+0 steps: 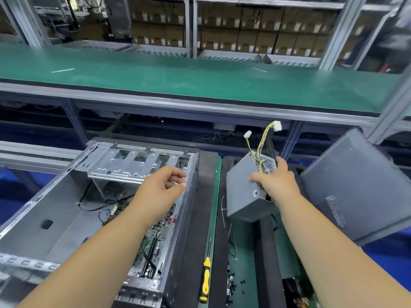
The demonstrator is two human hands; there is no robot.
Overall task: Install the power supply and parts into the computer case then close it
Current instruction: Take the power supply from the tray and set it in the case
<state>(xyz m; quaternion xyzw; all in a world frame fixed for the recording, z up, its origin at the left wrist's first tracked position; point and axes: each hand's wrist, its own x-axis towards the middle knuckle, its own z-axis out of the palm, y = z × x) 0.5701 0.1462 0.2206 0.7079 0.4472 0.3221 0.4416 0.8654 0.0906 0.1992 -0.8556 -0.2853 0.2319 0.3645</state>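
An open grey computer case [66, 196] lies on its side at the left, its motherboard [155, 238] showing inside. My left hand [162, 185] hovers over the case's right wall, fingers loosely curled and holding nothing. My right hand [275, 181] grips a grey power supply [242, 192] tilted in the air to the right of the case. Its yellow and purple wires [260, 145] stick up and end in white connectors. A grey side panel [360, 185] leans at the far right.
A yellow-handled screwdriver [205, 278] lies on the green mat between the case and a black tray. Several loose black screws [233, 283] sit near it. A long green conveyor belt [200, 78] runs across behind, with shelves of cardboard boxes [255, 36] beyond.
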